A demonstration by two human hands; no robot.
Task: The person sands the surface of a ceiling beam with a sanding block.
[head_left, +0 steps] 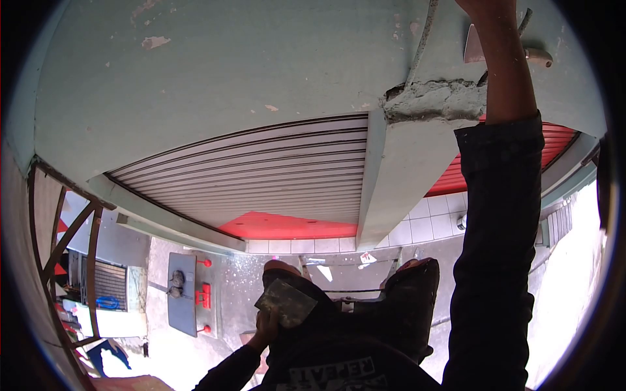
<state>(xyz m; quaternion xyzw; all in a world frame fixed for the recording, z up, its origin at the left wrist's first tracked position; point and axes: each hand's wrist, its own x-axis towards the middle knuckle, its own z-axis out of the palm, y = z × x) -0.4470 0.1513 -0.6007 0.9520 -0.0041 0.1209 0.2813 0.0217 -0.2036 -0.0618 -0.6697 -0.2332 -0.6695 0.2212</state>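
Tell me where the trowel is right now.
In the head view the trowel is at the top right, held in the raised right hand against the green wall, just above the rough grey mortar patch.

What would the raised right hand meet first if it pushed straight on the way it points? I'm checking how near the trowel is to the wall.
Likely the pale green wall: the right hand holds a trowel just above the grey mortar patch. Depth is unclear.

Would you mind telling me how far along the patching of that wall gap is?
Grey mortar already fills much of the gap beside the column. The right hand is raised with a trowel just above it; the left hand holds a mortar-smeared board low down. The fill is rough and unsmoothed, with a dark hole at its left end.
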